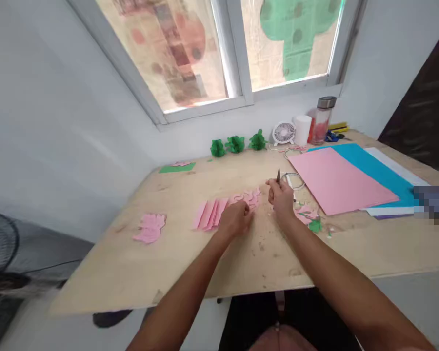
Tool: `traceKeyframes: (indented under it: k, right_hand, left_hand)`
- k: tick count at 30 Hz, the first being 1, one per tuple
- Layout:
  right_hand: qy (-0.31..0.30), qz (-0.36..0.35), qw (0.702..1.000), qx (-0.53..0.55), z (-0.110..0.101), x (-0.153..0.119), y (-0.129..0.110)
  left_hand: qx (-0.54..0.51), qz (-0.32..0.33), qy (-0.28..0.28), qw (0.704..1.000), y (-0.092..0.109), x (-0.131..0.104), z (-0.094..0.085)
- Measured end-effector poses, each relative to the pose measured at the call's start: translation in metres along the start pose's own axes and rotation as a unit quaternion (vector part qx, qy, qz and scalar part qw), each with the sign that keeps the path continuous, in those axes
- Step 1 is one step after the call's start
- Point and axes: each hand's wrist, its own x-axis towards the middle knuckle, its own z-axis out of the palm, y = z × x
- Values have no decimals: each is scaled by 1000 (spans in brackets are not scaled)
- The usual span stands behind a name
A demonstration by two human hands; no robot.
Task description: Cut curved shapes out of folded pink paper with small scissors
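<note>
Your right hand (281,195) is closed around a dark, pointed tool (278,174), probably scissors, its tip aimed at twelve o'clock; whether the blades are parted is too small to tell. Your left hand (237,217) is curled down at the near right edge of the pleated pink paper (210,214); it touches or covers that end, but you can't tell from here whether the fingers pinch it.

Take that pleated paper as the clock's centre, with the window side at twelve. It lies in front of you on the tabletop (190,273), its folds fanned slightly. Wavy-edged pink pieces (247,196) lie at about two o'clock, just beyond your left hand; whether they join the pleats is hidden. Your right hand hangs between two and three, apart from the paper.

This looks like a cutting-and-sorting step, with the tool clear of the work. Another cut would call for the left hand to square and hold the folds, and the right to bring the blades in clear of your fingertips.

Farther out, shaped pink cut-outs (150,228) sit near nine, pink and green scraps (305,213) at three, green paper ornaments (235,144) around twelve, and a large pink sheet (340,180) between two and three, overlapping a blue sheet (369,168).
</note>
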Motion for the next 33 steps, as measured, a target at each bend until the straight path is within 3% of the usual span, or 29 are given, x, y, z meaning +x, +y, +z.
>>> traceKeyframes:
  k: [11,16,20,24,27,29,31,33]
  right_hand:
    - [-7,15,1000,10,0,-1,0]
    - [-9,17,1000,14,0,-1,1]
    - [-3,10,1000,21,0,0,-2]
    - [26,-16,999,23,-4,6,-7]
    - [43,-29,998,27,-7,11,-10]
    - [43,-31,998,36,-7,13,-11]
    - [39,-31,998,38,-7,12,-12]
    - [33,-30,998,35,-6,11,-11]
  left_hand:
    - [19,-21,-6,1000,5,5,1]
    - [-40,-13,-5,999,1,8,-5]
    - [-123,1,-11,992,13,3,-11]
    - [-364,41,-6,931,35,-2,-8]
    - [-429,56,-33,901,37,1,-6]
    - [-376,39,16,926,29,4,-7]
    - [-235,25,63,970,19,9,-8]
    - [-83,26,39,995,13,13,-8]
